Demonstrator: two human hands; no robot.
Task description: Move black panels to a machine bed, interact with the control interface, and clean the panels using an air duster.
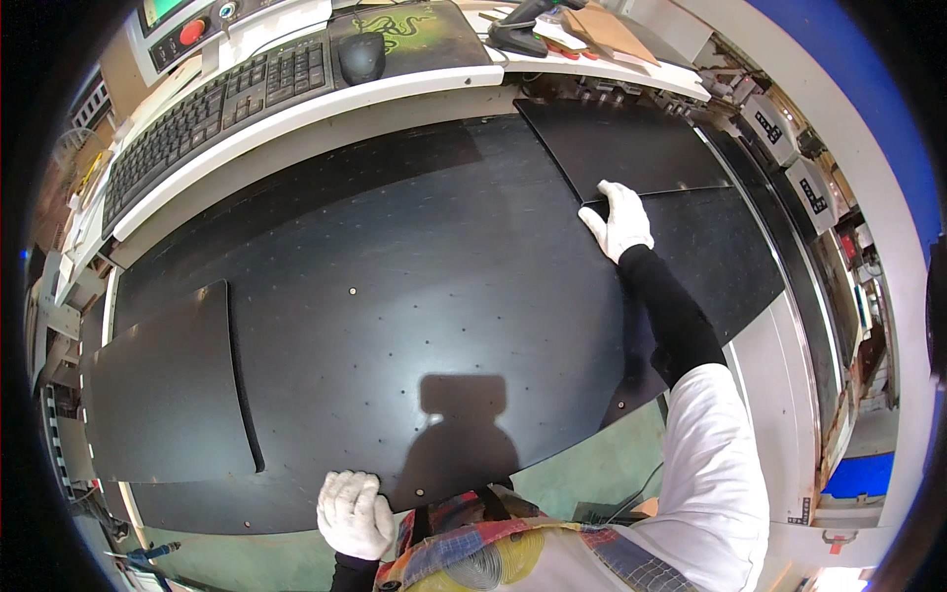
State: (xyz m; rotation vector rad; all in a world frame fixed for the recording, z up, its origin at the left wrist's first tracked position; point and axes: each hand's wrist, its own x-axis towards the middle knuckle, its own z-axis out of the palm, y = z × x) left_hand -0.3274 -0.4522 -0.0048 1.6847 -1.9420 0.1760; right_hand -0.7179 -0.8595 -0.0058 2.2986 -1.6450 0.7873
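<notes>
Two black panels lie on the dark work table (414, 296): one (168, 385) at nine o'clock, one (621, 143) at one o'clock. Two white-gloved hands (619, 219) (353, 513), one keyboard (217, 109), one mouse (361, 56).

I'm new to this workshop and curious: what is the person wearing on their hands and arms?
Both hands wear white knitted work gloves: the left hand and the right hand. The right forearm has a tight black sleeve running from the glove's cuff up to a loose white short sleeve. Only a sliver of dark sleeve shows at the left wrist.
</notes>
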